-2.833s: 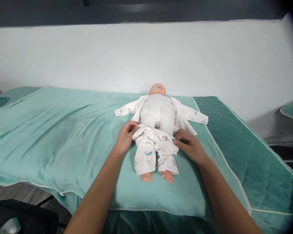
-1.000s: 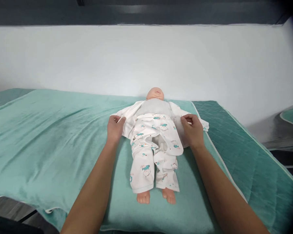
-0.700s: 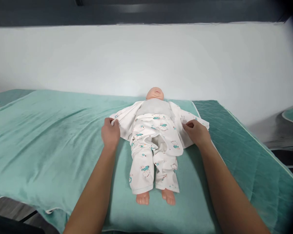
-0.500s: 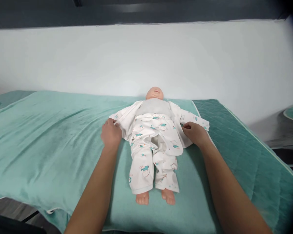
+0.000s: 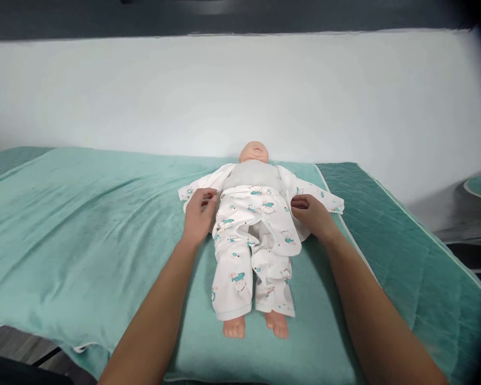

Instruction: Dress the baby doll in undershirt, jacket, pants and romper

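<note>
A baby doll (image 5: pixel 255 152) lies on its back on a teal towel (image 5: pixel 84 214), head toward the wall. It wears white printed trousers (image 5: pixel 248 251) pulled up to its waist and an unfastened white printed shirt (image 5: pixel 300 190) spread out to both sides. My left hand (image 5: pixel 198 214) rests on the shirt's left flap beside the doll's waist, fingers curled on the cloth. My right hand (image 5: pixel 310 214) lies on the shirt's right flap, fingers bent and pinching the fabric. The doll's bare feet (image 5: pixel 254 326) point toward me.
A white wall (image 5: pixel 240 91) runs behind the bed. A darker quilted teal pad (image 5: pixel 404 246) lies to the right of the towel. The bed's near edge drops off at the lower left, with dark floor below.
The trousers were pulled up from the doll's hips to its waist. Both hands then went out to the shirt flaps and have now slid back inward toward the waist.
</note>
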### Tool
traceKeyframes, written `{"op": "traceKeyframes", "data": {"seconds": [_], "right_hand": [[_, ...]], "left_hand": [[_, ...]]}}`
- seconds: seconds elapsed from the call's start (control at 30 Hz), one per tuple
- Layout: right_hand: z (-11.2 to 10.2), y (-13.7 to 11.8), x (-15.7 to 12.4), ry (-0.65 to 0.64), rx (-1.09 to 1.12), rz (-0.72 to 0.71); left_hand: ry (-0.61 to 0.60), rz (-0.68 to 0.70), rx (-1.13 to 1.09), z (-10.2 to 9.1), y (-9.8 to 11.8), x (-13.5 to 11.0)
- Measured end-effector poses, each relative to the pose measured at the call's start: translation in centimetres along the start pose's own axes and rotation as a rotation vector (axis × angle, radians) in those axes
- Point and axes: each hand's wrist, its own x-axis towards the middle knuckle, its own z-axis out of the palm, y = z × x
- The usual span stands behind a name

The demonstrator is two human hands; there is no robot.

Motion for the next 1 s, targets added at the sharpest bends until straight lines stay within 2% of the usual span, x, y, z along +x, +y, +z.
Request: {"op": "traceKeyframes", "data": {"seconds": [0.13, 0.23, 0.4, 0.5, 0.6, 0.7, 0.77, 0.87, 1.0], "right_hand": [[-0.8, 0.0, 0.1, 0.071, -0.009, 0.043], [-2.7, 0.5, 0.4, 0.156, -0.026, 0.053], [-5.2, 2.1, 0.9, 0.260, -0.394, 0.053], [-4.6, 2.4, 0.6, 0.341, -0.513, -0.097], [-2.6, 1.3, -0.4, 0.406, -0.357, -0.328], [-0.1, -0.7, -1.6, 0.304, -0.027, -0.426], [1.3, -1.9, -2.1, 0.189, 0.093, -0.473], [2.5, -2.9, -2.0, 0.051, 0.099, -0.572], [2.3, -3.6, -0.6, -0.052, 0.044, -0.629]], "left_hand": [[-0.152, -0.137, -0.227, 0.2, 0.6, 0.0], [-0.167, -0.188, -0.272, 0.0, 0.5, 0.0], [-0.215, -0.247, -0.297, -0.1, 0.3, 0.0], [-0.243, -0.245, -0.301, 0.0, 0.2, 0.0], [-0.217, -0.233, -0.291, 0.2, 0.1, 0.0], [-0.155, -0.178, -0.255, 0.4, 0.2, 0.3], [-0.126, -0.084, -0.244, 0.7, 0.4, 0.7], [-0.126, 0.050, -0.263, 1.3, 0.6, 1.6], [-0.194, 0.070, -0.242, 1.8, 1.0, 3.0]]}}
